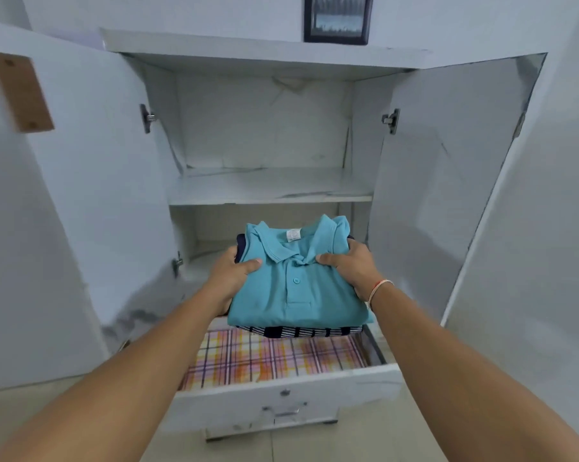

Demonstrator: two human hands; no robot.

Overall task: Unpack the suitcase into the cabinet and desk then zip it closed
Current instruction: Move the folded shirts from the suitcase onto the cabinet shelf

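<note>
Left hand (pixel 229 271) and right hand (pixel 354 266) clamp the shirt stack (pixel 298 288) by its sides; soft, light, floppy: support underneath.

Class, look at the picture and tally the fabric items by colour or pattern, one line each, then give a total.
Teal polo shirt, held by the left hand and right hand: 1
Navy striped garment under it: 1
Plaid cloth in the drawer: 1
Total: 3
</note>
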